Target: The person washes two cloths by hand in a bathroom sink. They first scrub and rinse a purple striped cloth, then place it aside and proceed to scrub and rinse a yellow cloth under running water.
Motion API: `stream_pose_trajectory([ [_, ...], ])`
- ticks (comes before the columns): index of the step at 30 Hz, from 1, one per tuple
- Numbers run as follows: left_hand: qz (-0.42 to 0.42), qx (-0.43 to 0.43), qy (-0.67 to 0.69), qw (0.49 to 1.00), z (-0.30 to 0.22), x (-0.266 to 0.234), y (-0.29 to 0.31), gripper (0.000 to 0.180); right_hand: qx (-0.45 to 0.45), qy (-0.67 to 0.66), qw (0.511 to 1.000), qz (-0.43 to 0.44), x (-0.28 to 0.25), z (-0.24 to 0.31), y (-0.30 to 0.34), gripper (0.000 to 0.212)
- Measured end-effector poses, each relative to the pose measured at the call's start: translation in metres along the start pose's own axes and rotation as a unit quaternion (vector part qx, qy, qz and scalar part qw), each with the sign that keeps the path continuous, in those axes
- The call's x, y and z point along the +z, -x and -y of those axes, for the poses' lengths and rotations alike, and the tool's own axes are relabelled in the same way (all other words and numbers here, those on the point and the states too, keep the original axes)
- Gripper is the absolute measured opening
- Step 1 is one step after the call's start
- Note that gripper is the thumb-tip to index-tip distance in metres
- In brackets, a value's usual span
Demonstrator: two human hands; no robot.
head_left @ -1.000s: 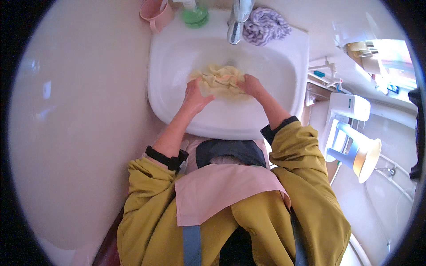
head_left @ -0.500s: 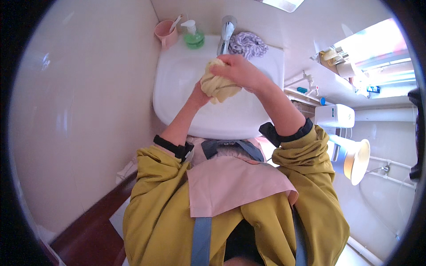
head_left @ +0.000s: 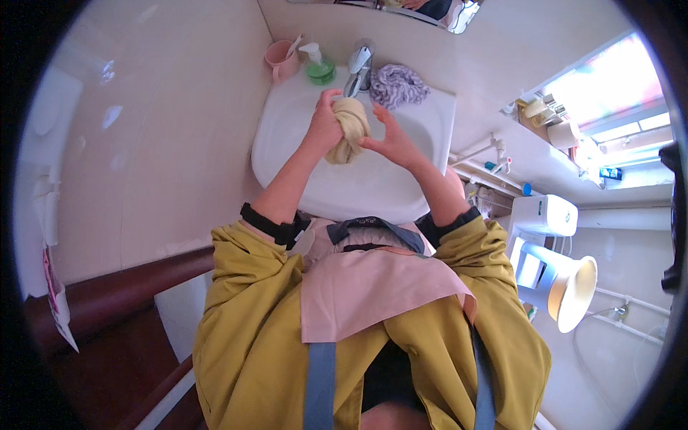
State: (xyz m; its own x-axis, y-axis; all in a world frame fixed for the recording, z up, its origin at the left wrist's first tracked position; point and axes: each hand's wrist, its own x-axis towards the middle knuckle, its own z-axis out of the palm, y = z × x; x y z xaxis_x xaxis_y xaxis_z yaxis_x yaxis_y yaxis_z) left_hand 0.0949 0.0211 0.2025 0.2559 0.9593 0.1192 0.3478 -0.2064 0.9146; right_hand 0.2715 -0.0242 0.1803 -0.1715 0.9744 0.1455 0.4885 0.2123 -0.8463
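Observation:
A cream-yellow cloth [head_left: 350, 130], twisted into a thick bundle, hangs over the white sink basin [head_left: 287, 168], just in front of the faucet [head_left: 360, 64]. My left hand [head_left: 326, 127] grips its left side with bent fingers. On the other side my right hand [head_left: 392, 140] is spread, its thumb at the edge of the cloth and its other fingers apart from it. Whether the thumb touches the cloth is hard to tell.
Along the sink's back edge stand a pink cup [head_left: 283, 66] with a toothbrush, a green soap pump bottle [head_left: 320, 70] and a crumpled purple-and-white striped cloth [head_left: 398, 86]. To the right are a pipe tap [head_left: 499, 152] and a yellow-rimmed basin [head_left: 575, 294].
My right hand has loosened from the cloth and opened out to the right. The cloth stays in my left hand, now hanging as a more upright twist. The view has shifted slightly.

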Motion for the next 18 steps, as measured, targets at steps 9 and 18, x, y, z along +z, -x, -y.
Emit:
stream_pose_trajectory([
  [9, -0.01, -0.216, 0.389, 0.896, -0.026, 0.015, -0.036, 0.028, -0.068, -0.296, 0.949, 0.078, -0.003, 0.015, -0.003, 0.111],
  [18, -0.008, -0.325, 0.49, 0.809, 0.013, 0.041, -0.047, 0.026, 0.117, -0.485, 0.866, 0.046, 0.027, -0.022, -0.001, 0.064],
])
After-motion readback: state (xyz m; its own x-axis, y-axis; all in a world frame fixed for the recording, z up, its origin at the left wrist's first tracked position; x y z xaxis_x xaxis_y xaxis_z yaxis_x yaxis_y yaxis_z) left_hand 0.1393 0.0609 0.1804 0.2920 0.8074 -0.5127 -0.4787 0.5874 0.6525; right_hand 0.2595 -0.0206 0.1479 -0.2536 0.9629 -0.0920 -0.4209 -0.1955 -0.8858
